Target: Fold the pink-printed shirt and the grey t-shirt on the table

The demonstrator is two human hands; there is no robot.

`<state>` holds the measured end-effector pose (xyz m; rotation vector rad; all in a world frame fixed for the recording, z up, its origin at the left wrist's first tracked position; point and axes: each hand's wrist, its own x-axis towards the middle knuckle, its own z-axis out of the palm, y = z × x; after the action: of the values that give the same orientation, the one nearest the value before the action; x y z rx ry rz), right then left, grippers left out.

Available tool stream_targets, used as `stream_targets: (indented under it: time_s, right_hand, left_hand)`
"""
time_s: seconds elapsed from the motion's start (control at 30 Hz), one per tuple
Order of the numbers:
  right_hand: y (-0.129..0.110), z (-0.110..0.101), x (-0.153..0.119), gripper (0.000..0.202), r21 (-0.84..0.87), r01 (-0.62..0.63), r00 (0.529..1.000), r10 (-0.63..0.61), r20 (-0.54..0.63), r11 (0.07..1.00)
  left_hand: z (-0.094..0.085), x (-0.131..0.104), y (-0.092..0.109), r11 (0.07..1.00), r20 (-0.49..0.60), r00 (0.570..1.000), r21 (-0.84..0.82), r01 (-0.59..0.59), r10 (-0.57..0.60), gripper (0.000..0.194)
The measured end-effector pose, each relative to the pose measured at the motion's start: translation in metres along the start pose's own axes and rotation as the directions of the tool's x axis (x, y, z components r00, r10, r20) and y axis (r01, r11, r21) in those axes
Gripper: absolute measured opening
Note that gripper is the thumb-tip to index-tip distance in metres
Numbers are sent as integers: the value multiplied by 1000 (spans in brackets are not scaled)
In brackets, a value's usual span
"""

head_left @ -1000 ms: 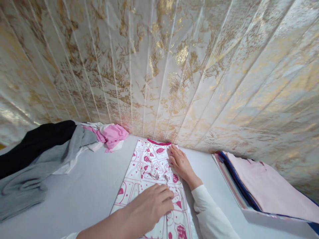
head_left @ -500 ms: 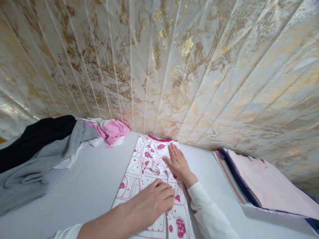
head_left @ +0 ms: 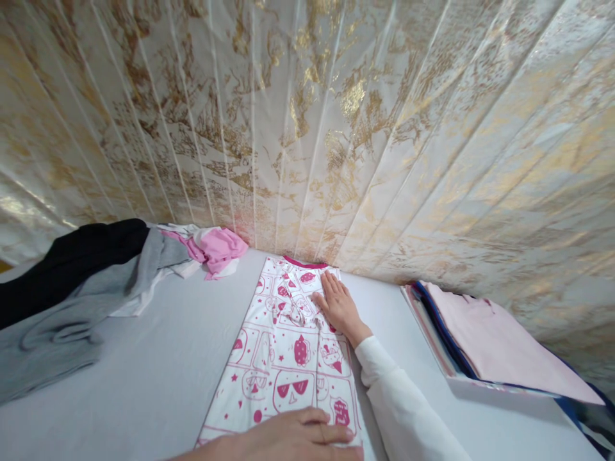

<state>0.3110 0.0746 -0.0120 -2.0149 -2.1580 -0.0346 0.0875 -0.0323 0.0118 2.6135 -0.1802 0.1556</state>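
Note:
A white top (head_left: pixel 283 346) with magenta cartoon prints and a magenta neckband lies lengthwise before me, neckband at the far end by the curtain. Its sides are folded in and the cloth near the neck is a little wrinkled. My right hand (head_left: pixel 339 307) rests flat on its upper right part, fingers stretched toward the neckband. Low in the view, my left hand (head_left: pixel 300 438) lies across the lower part of the top with fingers extended to the right. The near end of the top is hidden or out of view.
On the left, a loose heap holds black cloth (head_left: pixel 67 262), grey clothing (head_left: pixel 72 333) and pink cloth (head_left: pixel 221 250). A stack of folded clothes (head_left: pixel 504 339), pale pink on top, stands at the right. Behind hangs a white and gold patterned curtain (head_left: pixel 307 128). The surface (head_left: pixel 163 378) is pale.
My left hand has moved down the top toward me, and its curled fingers are now flatter. More of the print shows. My right hand stays at the upper right of the top.

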Motion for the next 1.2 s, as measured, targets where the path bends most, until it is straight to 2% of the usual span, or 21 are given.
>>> stream_targets:
  time_s: [0.1, 0.2, 0.33, 0.4, 0.53, 0.73, 0.83, 0.93, 1.07, 1.2]
  right_hand:
    - [-6, -4, -14, 57, 4, -4, 1000, 4, 7, 1000]
    - [-20, -7, -48, 55, 15, 43, 999, -43, 2, 999]
    - [-42, -9, -102, 57, 15, 102, 994, -102, -46, 995]
    - [-49, -9, -119, 58, 12, 110, 992, -109, -61, 994]
    - [-53, -6, -125, 64, 24, 99, 990, -96, -104, 995]
    - [-44, -6, -121, 62, 148, 136, 987, -122, -104, 980]
    - [-44, -18, -140, 57, 267, 164, 981, -130, -142, 950]
    - [-51, -35, -174, 49, 391, 175, 972, -95, -214, 903]
    - [-64, -46, -209, 43, 449, 203, 965, -98, -245, 870]
    - [-67, -38, -208, 38, 317, 241, 955, -167, -245, 917]
  left_hand:
    - [-18, -8, 12, 991, -32, 991, 30, 130, -129, 45]
    - [-26, -19, 26, 979, -79, 979, 57, 195, -190, 48]
    - [-10, -28, 41, 982, -72, 985, 102, 161, -154, 47]
    - [0, -29, 45, 981, -52, 987, 119, 154, -149, 47]
    - [10, -28, 46, 979, -24, 993, 165, 122, -120, 44]
    - [16, -33, 60, 969, -74, 995, 242, -44, 63, 31]
    - [20, -31, 70, 963, -199, 978, 269, -1, 56, 21]
    - [22, -24, 75, 955, -281, 959, 292, 46, 40, 9]
    - [24, -13, 76, 922, -229, 967, 387, -14, 111, 9]
    - [29, -8, 75, 917, -243, 965, 398, 6, 99, 7]
